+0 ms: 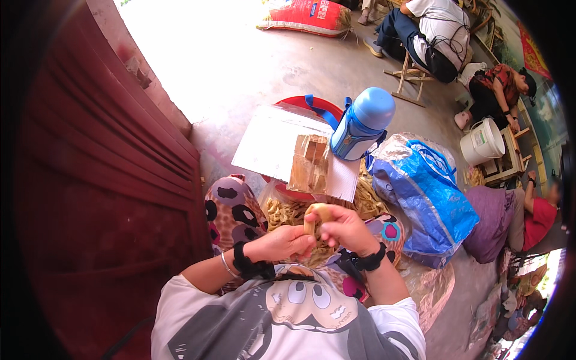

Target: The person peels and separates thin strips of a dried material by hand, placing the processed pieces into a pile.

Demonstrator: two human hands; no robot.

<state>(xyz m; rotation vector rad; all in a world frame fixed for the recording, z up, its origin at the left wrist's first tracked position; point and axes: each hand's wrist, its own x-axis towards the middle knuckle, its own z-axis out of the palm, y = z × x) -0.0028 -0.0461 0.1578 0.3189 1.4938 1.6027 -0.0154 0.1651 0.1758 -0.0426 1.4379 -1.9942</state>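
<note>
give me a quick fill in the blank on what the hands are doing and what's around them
1. Both hands, the left hand and the right hand, hold one small ____ -coloured piece between them.
2. The flask beyond the hands is ____ in colour.
3. The flat white board rests on a ____ basin.
4. Each wrist wears a ____ strap.

Missing words: tan; blue; red; black

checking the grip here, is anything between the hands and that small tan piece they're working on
Nothing visible. Both the left hand and the right hand already touch the small tan piece, which is pinched between their fingers above the lap. The pile of tan strips lies below it, not between.
</note>
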